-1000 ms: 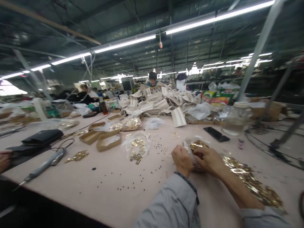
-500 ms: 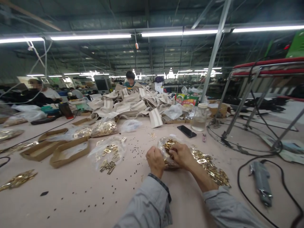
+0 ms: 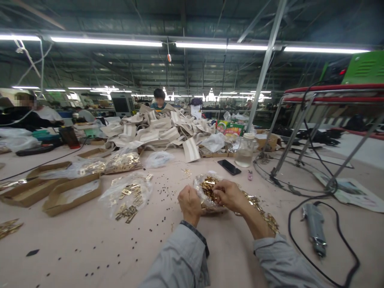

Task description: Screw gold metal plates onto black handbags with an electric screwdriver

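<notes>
A clear plastic bag [image 3: 199, 182] full of small gold metal pieces [image 3: 210, 184] stands between my hands, its mouth spread. My left hand [image 3: 189, 203] is closed in a fist on the bag's left edge. On the other side, my right hand [image 3: 229, 195] has its fingers curled and pinched at the bag's right rim, right against the gold pieces; the fingertips are partly hidden. Behind my right wrist lies a loose heap of gold pieces [image 3: 268, 220]. To the left, another opened plastic bag [image 3: 109, 200] holds flat gold rectangular pieces [image 3: 127, 212].
Cardboard trays [image 3: 73, 196] and a filled bag [image 3: 123, 162] lie left. Beige fabric pieces [image 3: 156, 130] are piled behind. A phone [image 3: 229, 167], a jar [image 3: 246, 150], a metal stool [image 3: 295, 140] and a corded electric screwdriver [image 3: 314, 230] are to the right. Tiny black bits dot the table.
The bag's mouth looks wider, with more gold pieces showing. My hands stay at its two sides. The whole view has shifted slightly, moving the table items leftward.
</notes>
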Tool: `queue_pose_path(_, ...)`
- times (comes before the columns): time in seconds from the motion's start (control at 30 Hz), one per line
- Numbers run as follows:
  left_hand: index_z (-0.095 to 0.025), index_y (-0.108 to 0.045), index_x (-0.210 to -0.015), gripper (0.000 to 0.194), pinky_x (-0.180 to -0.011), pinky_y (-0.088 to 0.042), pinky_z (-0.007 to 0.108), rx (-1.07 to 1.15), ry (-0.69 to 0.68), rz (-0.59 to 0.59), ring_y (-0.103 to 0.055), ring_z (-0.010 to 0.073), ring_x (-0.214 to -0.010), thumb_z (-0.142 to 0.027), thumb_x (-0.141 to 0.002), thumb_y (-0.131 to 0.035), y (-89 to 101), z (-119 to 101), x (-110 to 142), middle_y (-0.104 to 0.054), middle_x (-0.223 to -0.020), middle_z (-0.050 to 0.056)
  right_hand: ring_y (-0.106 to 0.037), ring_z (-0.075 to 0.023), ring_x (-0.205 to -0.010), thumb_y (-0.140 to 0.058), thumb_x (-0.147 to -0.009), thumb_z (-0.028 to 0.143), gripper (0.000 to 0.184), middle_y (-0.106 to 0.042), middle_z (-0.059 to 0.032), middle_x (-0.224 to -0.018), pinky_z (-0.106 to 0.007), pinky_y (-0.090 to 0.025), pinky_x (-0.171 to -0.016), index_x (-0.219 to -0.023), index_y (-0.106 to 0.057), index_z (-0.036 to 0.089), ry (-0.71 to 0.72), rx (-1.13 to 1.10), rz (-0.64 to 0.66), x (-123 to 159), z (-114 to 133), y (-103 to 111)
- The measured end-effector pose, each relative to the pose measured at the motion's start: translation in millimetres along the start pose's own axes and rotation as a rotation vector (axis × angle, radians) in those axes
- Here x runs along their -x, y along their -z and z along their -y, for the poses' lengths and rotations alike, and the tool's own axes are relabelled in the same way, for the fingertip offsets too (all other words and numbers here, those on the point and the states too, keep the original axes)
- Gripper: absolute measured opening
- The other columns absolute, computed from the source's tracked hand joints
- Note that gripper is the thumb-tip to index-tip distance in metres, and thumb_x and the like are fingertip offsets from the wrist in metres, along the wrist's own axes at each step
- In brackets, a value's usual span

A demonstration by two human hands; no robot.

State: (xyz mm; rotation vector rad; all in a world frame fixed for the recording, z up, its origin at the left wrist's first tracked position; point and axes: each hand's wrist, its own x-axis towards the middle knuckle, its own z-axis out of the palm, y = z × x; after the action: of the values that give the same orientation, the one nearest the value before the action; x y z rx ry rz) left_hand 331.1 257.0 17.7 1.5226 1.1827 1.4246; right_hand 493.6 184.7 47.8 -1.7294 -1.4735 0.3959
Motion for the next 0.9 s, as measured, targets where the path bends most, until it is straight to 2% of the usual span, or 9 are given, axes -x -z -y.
queue_pose_path(0.13, -0.025, -0.037, -0.051, 0.030, -0.055, -0.024, 0.033, 0.010, -0.005, 0.001, -0.040, 0.0169, -0.053, -0.025, -0.080, -0.043, 0.8, -1.9, 0.6, -0.044, -0.048, -0.001, -0.065, -0.0171, -0.054, -0.068, -0.086, 0.039, 0.023, -0.070, -0.0038, -0.064, -0.027, -0.053, -0.055, -0.080, -0.069, 0.017, -0.124, -0.260, -0.007, -0.8, -9.7, 12.5)
queue_pose_path(0.23, -0.025, -0.037, -0.051, 0.029, -0.056, -0.025, 0.033, 0.002, -0.016, 0.005, -0.041, 0.0171, -0.054, -0.025, -0.080, -0.043, 1.1, -1.0, 0.1, -0.045, -0.048, -0.001, -0.066, -0.0166, -0.055, -0.076, -0.082, 0.052, 0.038, -0.071, -0.0051, -0.066, -0.028, -0.055, -0.057, -0.083, -0.068, 0.015, -0.160, -0.486, 0.001, -1.1, -14.6, 24.1)
queue_pose_path(0.47, -0.025, -0.039, -0.051, 0.028, -0.057, -0.025, 0.033, -0.005, 0.000, 0.024, -0.043, 0.0178, -0.054, -0.026, -0.079, -0.044, 0.7, 2.5, -3.0, -0.045, -0.048, -0.001, -0.053, -0.0096, -0.046, -0.087, -0.066, 0.048, 0.042, -0.063, -0.0010, -0.057, -0.021, -0.041, -0.047, -0.071, -0.062, 0.015, -0.253, -0.708, -0.005, 1.2, -24.9, 63.8)
queue_pose_path(0.57, -0.025, -0.039, -0.050, 0.028, -0.057, -0.026, 0.033, -0.022, 0.007, 0.034, -0.043, 0.0181, -0.054, -0.027, -0.078, -0.044, 1.4, 2.0, -3.1, -0.045, -0.048, 0.000, -0.046, -0.0092, -0.045, -0.080, -0.068, 0.045, 0.035, -0.058, 0.0010, -0.055, -0.021, -0.032, -0.044, -0.069, -0.060, 0.017, -0.276, -0.657, -0.097, 4.8, -35.9, 82.4)
queue_pose_path(0.63, -0.024, -0.039, -0.050, 0.028, -0.057, -0.026, 0.033, -0.031, 0.005, 0.035, -0.043, 0.0182, -0.054, -0.028, -0.078, -0.045, 1.7, 1.7, -2.9, -0.045, -0.048, 0.000, -0.042, -0.0104, -0.046, -0.072, -0.071, 0.045, 0.030, -0.053, 0.0021, -0.052, -0.022, -0.028, -0.044, -0.065, -0.058, 0.018, -0.286, -0.482, -0.210, 7.5, -44.5, 93.6)
queue_pose_path(0.73, -0.024, -0.043, -0.051, 0.028, -0.057, -0.027, 0.033, -0.037, -0.002, 0.035, -0.045, 0.0186, -0.056, -0.029, -0.078, -0.044, 1.5, 1.0, -2.3, -0.048, -0.049, 0.000, -0.047, -0.0144, -0.056, -0.065, -0.075, 0.040, 0.024, -0.058, -0.0013, -0.058, -0.025, -0.033, -0.052, -0.064, -0.061, 0.019, -0.248, -0.001, -0.562, 10.4, -49.7, 104.9)
queue_pose_path(0.8, -0.024, -0.043, -0.051, 0.028, -0.057, -0.027, 0.032, -0.043, -0.001, 0.033, -0.045, 0.0185, -0.056, -0.028, -0.078, -0.044, 0.7, 0.3, -1.7, -0.049, -0.050, 0.000, -0.053, -0.0168, -0.063, -0.064, -0.078, 0.039, 0.023, -0.065, -0.0039, -0.068, -0.027, -0.039, -0.060, -0.069, -0.065, 0.019, -0.177, 0.192, -0.771, 10.5, -43.0, 103.4)
queue_pose_path(0.83, -0.024, -0.042, -0.051, 0.027, -0.056, -0.027, 0.032, -0.045, 0.000, 0.031, -0.044, 0.0182, -0.056, -0.028, -0.078, -0.045, 0.4, -0.1, -1.3, -0.048, -0.049, 0.000, -0.054, -0.0172, -0.065, -0.063, -0.081, 0.040, 0.024, -0.066, -0.0044, -0.070, -0.027, -0.041, -0.062, -0.072, -0.067, 0.019, -0.131, 0.190, -0.808, 10.1, -36.5, 98.4)
queue_pose_path(0.9, -0.024, -0.040, -0.052, 0.027, -0.056, -0.027, 0.032, -0.045, -0.001, 0.030, -0.043, 0.0177, -0.055, -0.028, -0.078, -0.046, -0.2, -1.2, -0.5, -0.046, -0.048, -0.001, -0.056, -0.0168, -0.063, -0.061, -0.086, 0.043, 0.029, -0.067, -0.0039, -0.070, -0.027, -0.043, -0.062, -0.077, -0.069, 0.017, -0.021, 0.067, -0.725, 8.9, -19.2, 79.1)
